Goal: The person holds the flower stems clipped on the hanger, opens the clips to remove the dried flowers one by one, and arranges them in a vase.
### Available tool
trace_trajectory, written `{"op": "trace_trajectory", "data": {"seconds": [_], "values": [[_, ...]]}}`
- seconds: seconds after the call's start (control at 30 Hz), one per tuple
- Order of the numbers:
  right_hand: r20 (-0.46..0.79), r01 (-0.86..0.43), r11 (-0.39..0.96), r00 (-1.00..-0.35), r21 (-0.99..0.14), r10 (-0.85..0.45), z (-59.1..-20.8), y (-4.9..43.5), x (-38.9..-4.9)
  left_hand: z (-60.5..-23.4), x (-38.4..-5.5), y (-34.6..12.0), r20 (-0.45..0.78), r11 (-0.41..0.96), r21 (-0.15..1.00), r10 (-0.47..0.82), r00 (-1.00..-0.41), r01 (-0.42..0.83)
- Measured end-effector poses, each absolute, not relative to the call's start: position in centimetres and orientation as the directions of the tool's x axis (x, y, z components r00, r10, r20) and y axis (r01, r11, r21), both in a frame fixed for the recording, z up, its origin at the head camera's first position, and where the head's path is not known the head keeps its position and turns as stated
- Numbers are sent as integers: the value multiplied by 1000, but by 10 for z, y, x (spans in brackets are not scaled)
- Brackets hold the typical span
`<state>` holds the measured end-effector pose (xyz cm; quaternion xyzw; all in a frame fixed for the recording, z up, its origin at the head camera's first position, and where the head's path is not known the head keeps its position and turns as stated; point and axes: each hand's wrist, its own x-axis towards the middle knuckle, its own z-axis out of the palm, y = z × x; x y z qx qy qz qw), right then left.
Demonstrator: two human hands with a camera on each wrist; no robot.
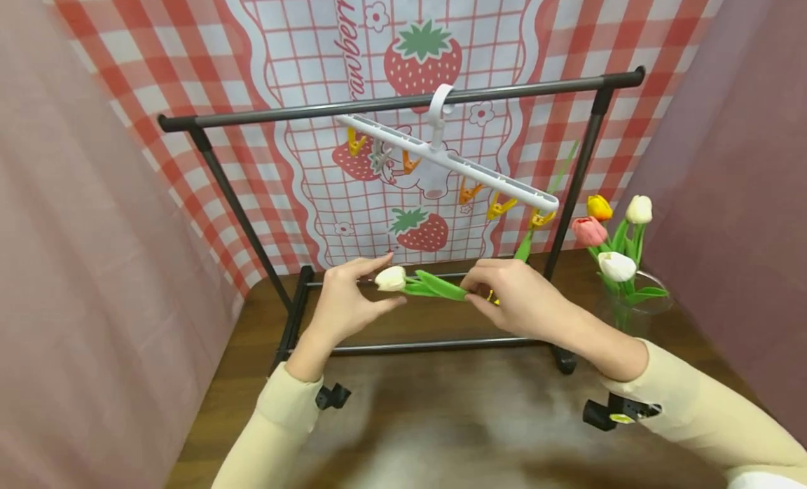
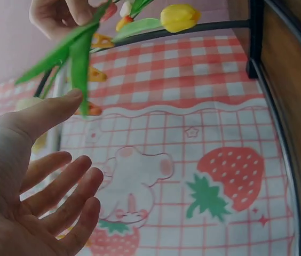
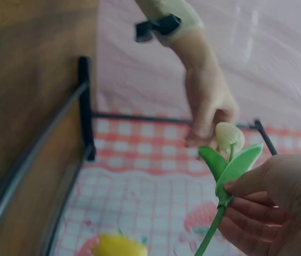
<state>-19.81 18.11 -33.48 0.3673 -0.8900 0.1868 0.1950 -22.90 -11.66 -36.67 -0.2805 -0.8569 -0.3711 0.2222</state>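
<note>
A white artificial tulip (image 1: 391,279) lies sideways between the hands, its bloom toward the left. My right hand (image 1: 520,296) pinches it at the green leaves; in the right wrist view the thumb presses on a leaf (image 3: 238,168) and the stem runs down past the fingers. Beside the bloom, my left hand (image 1: 347,296) is held with thumb and fingers spread apart. In the left wrist view, that palm (image 2: 6,176) faces the tulip with its fingers extended. A yellow tulip (image 2: 180,18) hangs bloom-down from the hanger's right end clip, partly hidden behind my right hand in the head view.
A white clip hanger (image 1: 435,153) with several yellow, orange and grey clips hangs tilted from a black rack (image 1: 302,112). At the right, a clear vase (image 1: 656,303) holds several tulips (image 1: 616,266) on the wooden table (image 1: 252,377). Checked strawberry cloth (image 1: 290,47) covers the back.
</note>
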Motion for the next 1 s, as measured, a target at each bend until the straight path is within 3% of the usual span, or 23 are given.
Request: {"op": "trace_trajectory", "data": {"seconds": [0.17, 0.3, 0.53, 0.73, 1.0], "values": [[598, -689, 692, -654, -217, -464, -324, 218, -198, -374, -247, -93, 501, 543, 593, 328, -801, 594], [701, -642, 729, -632, -236, -329, -313, 245, -197, -381, -256, -69, 466, 514, 622, 364, -807, 591], [834, -588, 679, -549, -439, 63, -290, 288, -189, -396, -264, -21, 450, 465, 667, 372, -812, 583], [833, -595, 585, -418, -552, 361, -284, 316, -182, -399, -267, 10, 467, 383, 725, 336, -818, 572], [772, -530, 562, -395, -635, 499, -301, 329, -178, -398, -269, 34, 459, 350, 752, 331, -825, 559]]}}
